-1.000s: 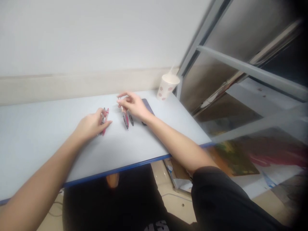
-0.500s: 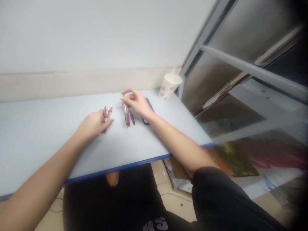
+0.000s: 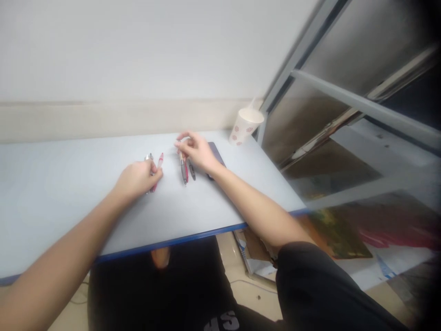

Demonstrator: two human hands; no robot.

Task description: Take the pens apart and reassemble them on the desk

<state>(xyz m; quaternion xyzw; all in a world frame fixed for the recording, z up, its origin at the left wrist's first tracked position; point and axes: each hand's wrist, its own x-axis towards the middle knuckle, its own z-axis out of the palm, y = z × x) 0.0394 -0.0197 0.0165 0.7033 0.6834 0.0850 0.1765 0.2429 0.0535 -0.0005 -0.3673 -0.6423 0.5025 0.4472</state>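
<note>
On the left, my left hand (image 3: 139,177) has thumb and fingers closed on a red pen (image 3: 160,160), whose upper end sticks out past the fingertips. Partly hidden behind that hand is a silver-and-dark pen (image 3: 149,156). My right hand (image 3: 196,149) pinches a grey-gripped pen (image 3: 183,170) by its upper part, with the tip pointing toward me. Beside it on the table are another red pen (image 3: 187,174), partly covered, and a dark pen (image 3: 192,170).
A dark phone (image 3: 217,152) lies partly under my right wrist. At the back right corner of the white, blue-edged table (image 3: 69,193) stands a patterned paper cup (image 3: 245,128). A metal-framed shelf (image 3: 344,94) borders the right side, and a wall runs behind.
My left thumb and fingers have closed together on the red pen. My right hand keeps its pinch on the grey-gripped pen. The whole view has shifted slightly.
</note>
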